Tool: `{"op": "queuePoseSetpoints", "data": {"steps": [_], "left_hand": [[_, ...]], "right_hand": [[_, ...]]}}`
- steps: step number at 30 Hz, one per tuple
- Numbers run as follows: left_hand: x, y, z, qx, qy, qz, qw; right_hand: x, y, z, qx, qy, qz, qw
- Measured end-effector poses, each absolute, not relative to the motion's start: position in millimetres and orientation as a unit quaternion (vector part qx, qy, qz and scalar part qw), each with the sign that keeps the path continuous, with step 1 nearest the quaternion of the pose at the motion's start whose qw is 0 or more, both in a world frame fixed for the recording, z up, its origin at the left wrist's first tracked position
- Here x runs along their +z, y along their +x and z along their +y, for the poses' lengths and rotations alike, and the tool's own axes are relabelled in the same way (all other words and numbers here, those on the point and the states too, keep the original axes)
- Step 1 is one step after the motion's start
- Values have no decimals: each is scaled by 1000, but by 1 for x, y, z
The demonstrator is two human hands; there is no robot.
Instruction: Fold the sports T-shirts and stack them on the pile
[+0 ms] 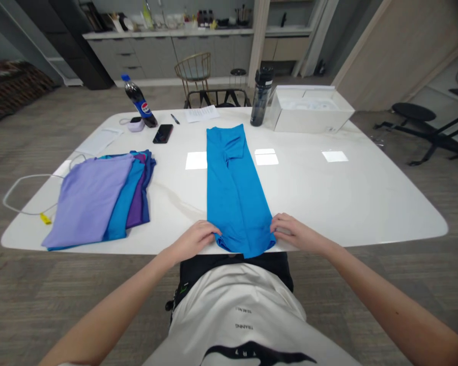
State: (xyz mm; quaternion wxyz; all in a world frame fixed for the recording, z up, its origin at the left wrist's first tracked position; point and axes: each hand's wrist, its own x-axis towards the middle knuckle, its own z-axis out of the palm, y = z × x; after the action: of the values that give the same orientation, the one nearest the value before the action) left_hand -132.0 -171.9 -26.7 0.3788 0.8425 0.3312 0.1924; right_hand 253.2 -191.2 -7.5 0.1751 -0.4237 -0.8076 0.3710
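A bright blue T-shirt [232, 188] lies on the table in front of me, folded into a long narrow strip. One short sleeve shows turned back near its far end. The near end is slightly curled up and reaches the table's front edge. My left hand [196, 239] pinches the shirt's left side close to that near end. Across from it, my right hand [292, 233] has its fingers closed on the right side at about the same height. The fingertips of both hands are partly hidden by the cloth.
Left of me lies an overlapping pile of folded lilac, blue and purple clothes [93, 195], beside a white cable [17, 180]. Farther back stand a cola bottle [139, 101], a phone [163, 133], paper [201, 114], a dark drink bottle [261, 96] and a white box [309, 121].
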Motion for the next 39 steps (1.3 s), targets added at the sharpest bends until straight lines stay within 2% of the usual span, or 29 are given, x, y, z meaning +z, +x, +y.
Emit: {"op": "queuePoseSetpoints", "data": {"steps": [3, 6, 8, 10, 13, 17, 19, 22, 25, 29, 32, 36, 39], "left_hand": [[13, -123, -154, 272, 780, 365, 430], [48, -108, -104, 395, 688, 365, 487], [56, -95, -53, 477, 605, 375, 516], [48, -84, 4, 528, 509, 402, 548], [15, -74, 74, 459, 439, 502, 587], [-31, -76, 116, 369, 445, 641, 504], [-45, -78, 121, 368, 454, 658, 475], [-55, -78, 122, 358, 506, 681, 389], [-56, -73, 120, 393, 570, 647, 318], [-41, -63, 129, 492, 572, 526, 393], [-17, -57, 158, 543, 534, 467, 450], [8, -58, 227, 573, 515, 436, 466], [-1, -66, 279, 542, 512, 522, 416]], "right_hand": [[29, 243, -168, 438, -443, -744, 241], [55, 233, -114, 469, -460, -664, 357], [57, 225, -61, 473, -472, -607, 430], [46, 217, -4, 457, -502, -571, 461], [12, 207, 64, 386, -609, -572, 392], [-34, 198, 97, 229, -748, -596, 183], [-48, 195, 97, 168, -753, -620, 146], [-61, 195, 93, 130, -739, -638, 172], [-66, 199, 90, 152, -704, -643, 259], [-51, 202, 96, 208, -624, -641, 396], [-21, 197, 120, 198, -591, -637, 454], [11, 190, 182, 149, -579, -648, 472], [5, 189, 235, 124, -636, -630, 429]]}}
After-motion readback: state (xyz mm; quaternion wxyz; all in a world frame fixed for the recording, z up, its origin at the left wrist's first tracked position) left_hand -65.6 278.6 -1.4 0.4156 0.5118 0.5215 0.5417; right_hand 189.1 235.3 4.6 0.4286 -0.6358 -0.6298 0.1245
